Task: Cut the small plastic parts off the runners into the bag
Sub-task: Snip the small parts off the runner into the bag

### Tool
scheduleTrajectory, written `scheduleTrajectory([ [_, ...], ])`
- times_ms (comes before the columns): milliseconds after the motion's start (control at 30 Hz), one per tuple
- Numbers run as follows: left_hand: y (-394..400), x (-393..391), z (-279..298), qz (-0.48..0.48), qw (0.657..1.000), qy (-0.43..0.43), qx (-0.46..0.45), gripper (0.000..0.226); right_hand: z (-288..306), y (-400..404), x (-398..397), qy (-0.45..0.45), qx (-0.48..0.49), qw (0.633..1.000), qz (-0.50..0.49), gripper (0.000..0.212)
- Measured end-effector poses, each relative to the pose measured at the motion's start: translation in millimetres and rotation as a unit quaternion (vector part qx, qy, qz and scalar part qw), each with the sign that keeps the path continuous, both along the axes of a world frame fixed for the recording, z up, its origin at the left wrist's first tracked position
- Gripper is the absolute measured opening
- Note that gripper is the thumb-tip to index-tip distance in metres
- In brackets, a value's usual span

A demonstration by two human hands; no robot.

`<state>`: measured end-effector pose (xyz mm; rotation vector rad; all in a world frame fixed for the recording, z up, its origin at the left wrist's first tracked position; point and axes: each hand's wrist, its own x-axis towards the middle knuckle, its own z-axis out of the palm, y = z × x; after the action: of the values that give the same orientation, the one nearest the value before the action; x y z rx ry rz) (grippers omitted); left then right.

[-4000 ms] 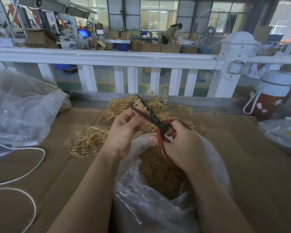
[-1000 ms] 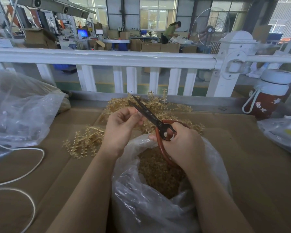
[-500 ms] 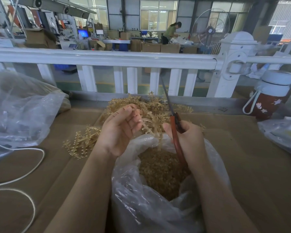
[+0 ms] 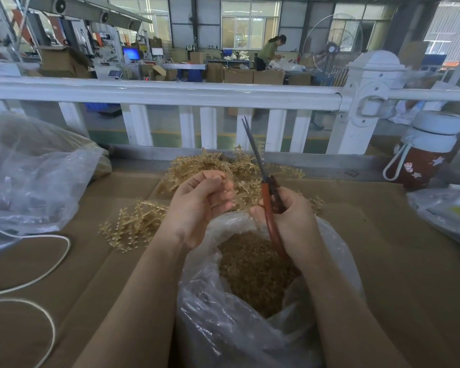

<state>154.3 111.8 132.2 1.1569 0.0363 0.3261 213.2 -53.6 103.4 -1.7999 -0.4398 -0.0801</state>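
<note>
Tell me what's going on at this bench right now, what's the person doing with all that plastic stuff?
A person is trimming small tan plastic parts off runners. The right hand grips red-handled scissors, blades nearly closed and pointing up and away. The left hand holds a runner above the open clear bag, which already holds a heap of cut parts. More uncut runners lie in a pile just beyond the hands and in a smaller cluster to the left on the cardboard-covered bench.
</note>
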Motion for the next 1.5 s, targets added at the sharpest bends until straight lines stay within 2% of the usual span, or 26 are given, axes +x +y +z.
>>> scheduleTrajectory([
  [133,7,-1,0,-0.002,0.995,0.033,0.091,0.017,-3,1,3,-0.044,0.001,0.998,-0.051,0.014],
  [267,17,-5,3,-0.062,0.971,0.078,0.216,0.021,-7,0,4,-0.101,-0.036,0.99,-0.093,0.008],
  [367,20,-10,7,-0.123,0.957,0.098,0.242,0.009,-9,1,3,-0.147,-0.058,0.98,-0.119,0.011],
  [467,22,-13,10,-0.177,0.937,0.114,0.277,0.026,-10,1,2,-0.191,-0.06,0.97,-0.141,0.019],
  [533,20,-13,10,-0.21,0.924,0.131,0.292,0.031,-10,2,1,-0.205,-0.06,0.967,-0.138,0.025],
  [600,17,-14,10,-0.234,0.912,0.143,0.304,0.03,-10,2,0,-0.211,-0.066,0.966,-0.134,0.022],
  [700,15,-13,10,-0.229,0.924,0.136,0.274,0.023,-9,3,1,-0.233,-0.057,0.96,-0.145,0.019],
  [833,18,-12,11,-0.2,0.97,0.08,0.109,0.014,-7,2,0,-0.21,-0.011,0.965,-0.153,0.032],
  [967,12,-7,9,-0.124,0.992,0.021,0.011,0.016,-6,1,0,-0.185,-0.022,0.969,-0.162,0.022],
  [1067,5,0,5,-0.05,0.999,0.013,-0.016,0.018,-5,1,-2,-0.166,-0.029,0.976,-0.137,0.025],
  [1200,1,5,-2,0.019,0.999,0.007,-0.031,0.014,-7,0,-2,-0.091,-0.075,0.987,-0.108,0.052],
  [1367,-1,8,-9,0.051,0.998,0.001,-0.025,0.022,-8,1,-3,-0.105,-0.133,0.983,-0.066,0.07],
  [1500,-2,8,-9,0.06,0.998,-0.02,-0.006,0.016,-11,0,-2,-0.123,-0.195,0.971,-0.053,0.064],
])
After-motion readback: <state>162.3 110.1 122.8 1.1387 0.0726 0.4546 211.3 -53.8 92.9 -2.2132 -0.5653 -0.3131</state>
